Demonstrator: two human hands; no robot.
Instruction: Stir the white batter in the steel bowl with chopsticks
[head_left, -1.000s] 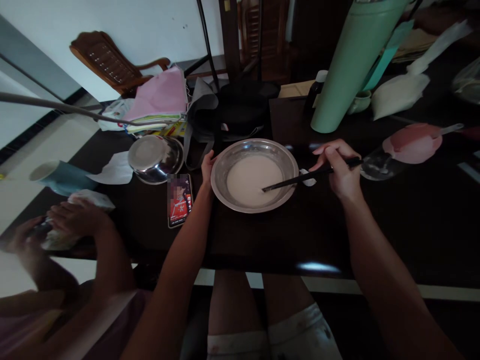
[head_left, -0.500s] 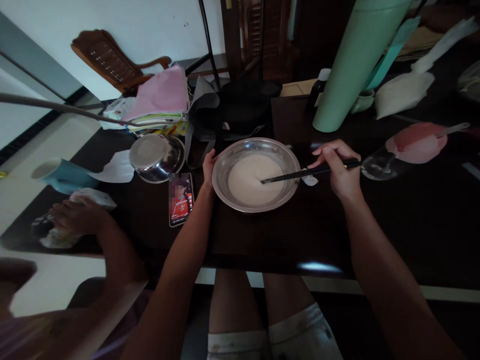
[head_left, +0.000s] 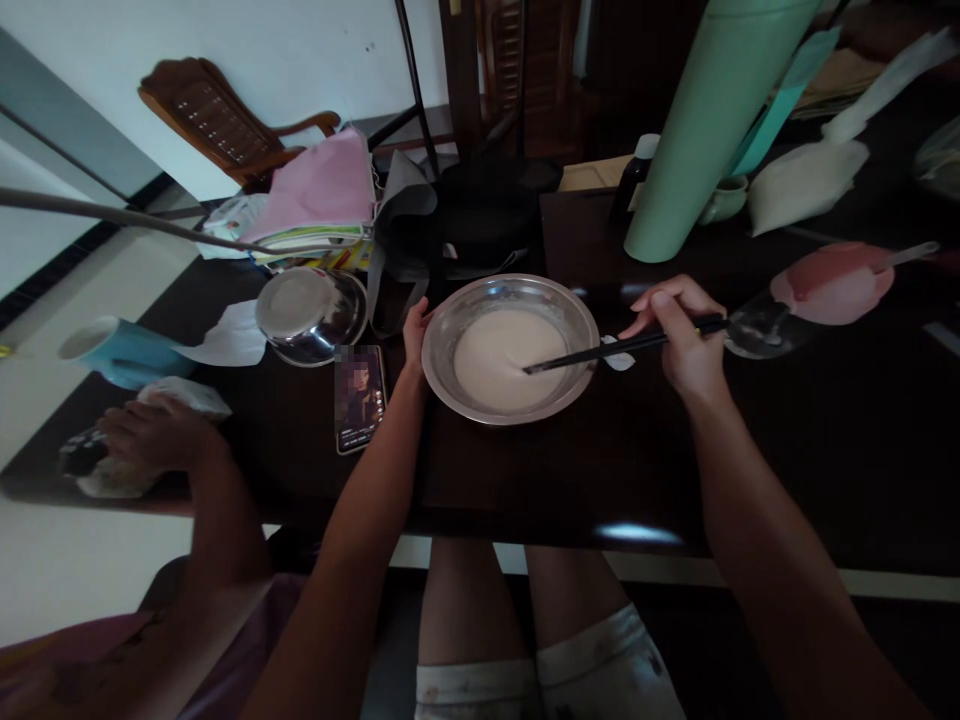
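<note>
A wide metal bowl [head_left: 442, 385] stands on the dark table and holds a pale, creamy liquid [head_left: 495, 350]. My left hand [head_left: 415, 335] grips the bowl's left rim, its thumb up at the edge and its other fingers hidden behind the side. In my right hand [head_left: 686, 335] are dark chopsticks [head_left: 600, 352], pinched between thumb and fingers. They slant down to the left across the bowl's right rim, with their tips in the liquid near the middle. Under the chopsticks, just right of the bowl, lies a small white scrap [head_left: 619, 360].
Left of the bowl are a lit phone [head_left: 361, 400], an overturned metal bowl [head_left: 307, 310] and a blue mug [head_left: 124, 350]. Another person's hand [head_left: 161, 432] rests on a plastic bag. A tall green cylinder [head_left: 712, 130], a tied white bag [head_left: 810, 185] and a pink scoop [head_left: 832, 285] stand right.
The chopstick tips have shifted slightly to the right in the liquid. The phone's picture has changed. My left hand keeps its grip on the bowl, and the other person's arm has moved a little.
</note>
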